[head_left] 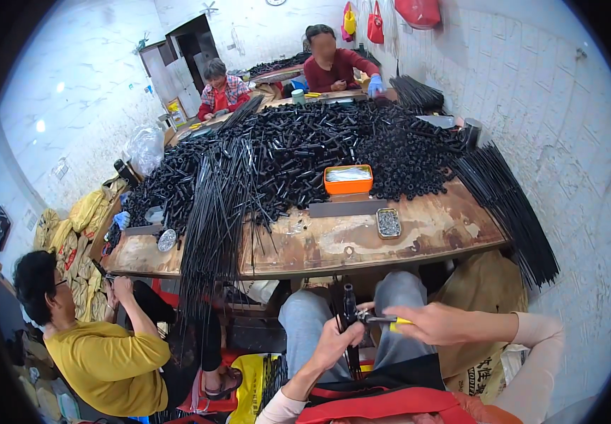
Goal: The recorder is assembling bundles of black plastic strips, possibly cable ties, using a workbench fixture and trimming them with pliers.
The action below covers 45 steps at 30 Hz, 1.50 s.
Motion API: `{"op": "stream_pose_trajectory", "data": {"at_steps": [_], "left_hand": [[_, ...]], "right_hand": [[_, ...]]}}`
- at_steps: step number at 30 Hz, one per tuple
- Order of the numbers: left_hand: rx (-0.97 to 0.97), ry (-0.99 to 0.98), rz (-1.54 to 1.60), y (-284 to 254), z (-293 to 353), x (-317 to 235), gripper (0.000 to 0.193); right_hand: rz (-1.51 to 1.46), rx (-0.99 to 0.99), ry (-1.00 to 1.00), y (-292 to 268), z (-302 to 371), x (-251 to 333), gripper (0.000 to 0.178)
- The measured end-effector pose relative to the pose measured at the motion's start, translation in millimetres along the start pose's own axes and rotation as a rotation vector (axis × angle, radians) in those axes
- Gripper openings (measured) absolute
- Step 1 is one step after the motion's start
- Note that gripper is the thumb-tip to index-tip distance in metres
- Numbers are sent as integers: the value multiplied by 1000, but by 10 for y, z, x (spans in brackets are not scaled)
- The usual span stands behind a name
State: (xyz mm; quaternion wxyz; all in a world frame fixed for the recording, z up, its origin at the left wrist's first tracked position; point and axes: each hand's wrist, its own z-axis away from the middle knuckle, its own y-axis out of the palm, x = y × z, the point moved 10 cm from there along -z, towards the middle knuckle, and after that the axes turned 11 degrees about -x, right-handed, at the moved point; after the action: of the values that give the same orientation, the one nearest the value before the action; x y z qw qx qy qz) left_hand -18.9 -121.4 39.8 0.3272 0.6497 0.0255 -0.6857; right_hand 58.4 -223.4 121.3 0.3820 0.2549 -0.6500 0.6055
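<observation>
My left hand (335,345) is closed around a glossy black tube-shaped part (350,300), held upright over my lap. Thin dark rods run up and down beside it. In my right hand (429,324) is a pair of pliers (397,322) with yellow on the handles. The pliers' metal jaws meet the tube part just above my left fingers; whether they grip it is too blurred to tell. Both hands are below the table's near edge, between my knees.
A wooden table (305,244) bears a heap of black tubes (284,155). Thin black rods overhang its edge at left (210,226) and right (510,212). An orange box (348,188) and a tin of small metal pieces (389,233) stand nearer. A co-worker (108,353) sits left; two sit across.
</observation>
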Motion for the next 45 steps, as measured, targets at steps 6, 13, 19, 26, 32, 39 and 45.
{"op": "stream_pose_trajectory", "data": {"at_steps": [6, 13, 19, 26, 32, 39, 45], "left_hand": [[116, -3, 3, 70, -15, 36, 44], [14, 41, 62, -22, -5, -41, 42], [123, 1, 26, 1, 20, 88, 41], [129, 40, 100, 74, -11, -50, 45], [164, 58, 45, 78, -68, 0, 34], [218, 51, 26, 36, 162, 138, 15], [43, -14, -74, -22, -28, 68, 21]], "right_hand": [[-515, 334, 513, 541, 219, -319, 45], [-83, 207, 225, 38, -20, 6, 49], [-504, 459, 581, 613, 306, -439, 51], [199, 21, -109, 20, -40, 6, 53], [-93, 30, 124, 188, 1, -317, 47], [-308, 219, 534, 676, 323, -363, 34], [-383, 236, 602, 573, 224, -427, 33]]}}
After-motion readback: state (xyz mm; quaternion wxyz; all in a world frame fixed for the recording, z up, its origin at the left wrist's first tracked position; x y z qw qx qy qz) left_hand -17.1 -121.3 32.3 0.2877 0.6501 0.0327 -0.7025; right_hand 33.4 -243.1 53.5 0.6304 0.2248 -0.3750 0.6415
